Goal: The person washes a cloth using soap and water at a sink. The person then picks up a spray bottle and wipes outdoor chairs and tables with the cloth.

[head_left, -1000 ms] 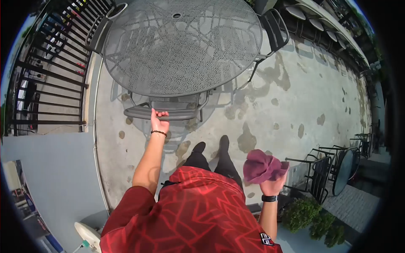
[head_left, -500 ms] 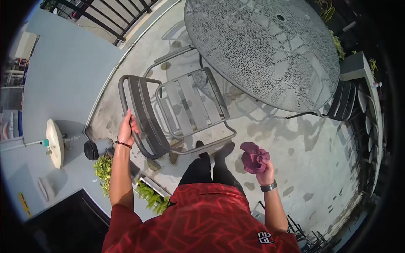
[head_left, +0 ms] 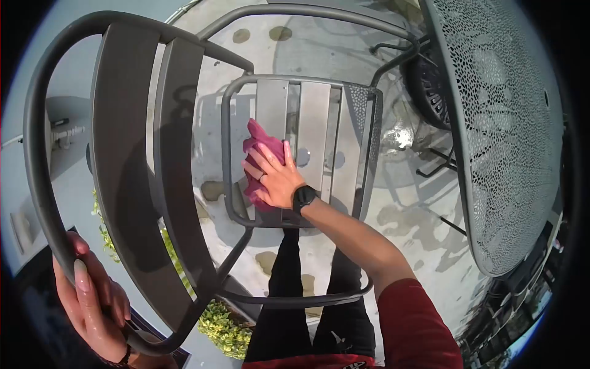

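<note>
Pressing cloth [head_left: 257, 142] on chair seat [head_left: 319, 117], right hand [head_left: 275, 178]

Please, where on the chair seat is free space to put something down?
The seat slats right of the right hand and its cloth lie bare, up to the seat's right rail. The left slats are crowded. The left hand grips the backrest frame.
</note>
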{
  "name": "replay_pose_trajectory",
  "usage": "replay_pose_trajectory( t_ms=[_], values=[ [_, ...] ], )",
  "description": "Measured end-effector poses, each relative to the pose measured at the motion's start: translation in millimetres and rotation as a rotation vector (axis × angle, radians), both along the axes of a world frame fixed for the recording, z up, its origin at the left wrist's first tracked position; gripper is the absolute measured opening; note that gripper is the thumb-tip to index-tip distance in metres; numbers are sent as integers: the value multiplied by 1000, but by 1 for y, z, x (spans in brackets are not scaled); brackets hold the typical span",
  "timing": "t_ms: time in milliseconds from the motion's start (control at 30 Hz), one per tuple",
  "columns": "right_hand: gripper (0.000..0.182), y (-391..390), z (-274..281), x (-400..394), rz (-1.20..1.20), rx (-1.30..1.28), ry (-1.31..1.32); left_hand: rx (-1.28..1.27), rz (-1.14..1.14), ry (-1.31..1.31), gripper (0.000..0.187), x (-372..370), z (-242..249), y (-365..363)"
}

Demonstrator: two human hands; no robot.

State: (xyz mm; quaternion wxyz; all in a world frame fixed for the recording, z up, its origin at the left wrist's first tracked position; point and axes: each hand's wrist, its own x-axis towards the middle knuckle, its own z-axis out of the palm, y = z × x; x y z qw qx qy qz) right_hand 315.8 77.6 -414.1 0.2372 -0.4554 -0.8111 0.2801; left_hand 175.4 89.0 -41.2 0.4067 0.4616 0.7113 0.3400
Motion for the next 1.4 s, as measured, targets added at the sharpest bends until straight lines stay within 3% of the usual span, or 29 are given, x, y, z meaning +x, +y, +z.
replay_pose_trajectory(
  t_ms=[67,133,200,300,433,467,533,600,700,733,800,867,933,967,1000,1033,1067,1100,1133,1167,1233,1267,1300,1367,1400],
  values=[
    [64,75,-1,9,-220,100,-23,-17,-105,-123,33,-26,8,-1],
    [60,133,5,23,-407,221,-20,-461,4,-535,15,-37,32,-3],
    [58,143,-14,38,-456,221,134,-420,53,-517,15,-25,30,-8],
    [55,67,-12,71,-283,73,161,-270,98,-435,15,4,23,-2],
    [63,-109,10,105,120,-289,-196,-249,-48,-577,25,-18,19,2],
    [70,-123,-1,103,81,-236,-236,-256,-97,-627,31,-20,15,4],
    [80,-92,1,90,-58,-342,-275,-245,-69,-560,24,-7,11,8],
    [81,-10,-10,77,-350,-175,-234,-185,3,-417,15,15,13,8],
    [69,104,-27,86,-639,113,-14,-225,49,-319,15,18,13,10],
    [56,123,-27,96,-682,185,49,-285,75,-287,15,15,15,11],
    [47,122,-20,115,-752,17,287,-396,128,-217,15,9,22,13],
    [43,70,9,141,-647,99,297,-346,96,-217,15,12,21,12],
    [45,-14,30,156,-543,80,107,-246,47,-199,17,17,15,9],
    [47,-53,36,156,-457,22,-73,-196,30,-189,17,16,10,8],
    [43,-86,35,147,-404,-274,-36,-203,44,-196,17,3,5,8],
    [39,-121,22,139,-354,-576,-4,-315,-162,-462,17,-24,-3,13],
    [34,-131,-8,127,-306,-661,38,-415,-383,-731,17,-52,-13,22],
    [35,-144,-32,128,-320,-542,-115,-502,-618,-991,17,-78,-21,29],
    [37,-100,-23,125,-332,-417,-263,-583,-859,-1240,17,-88,-26,32],
    [41,-55,-32,123,-510,-210,-183,-586,-871,-1236,17,-80,-24,29],
    [40,35,-24,139,-762,-295,-102,-394,-475,-900,15,-43,-4,9],
    [48,63,-53,143,-1024,210,-102,-289,-295,-720,17,-25,9,0],
    [59,73,-61,150,-1105,33,-222,-172,-118,-540,21,-13,17,-4],
    [66,66,-49,165,-1069,-119,-466,-207,-179,-491,18,2,23,6],
    [66,51,-50,170,-1079,-106,-469,-243,-221,-448,16,10,23,12]
  ],
)
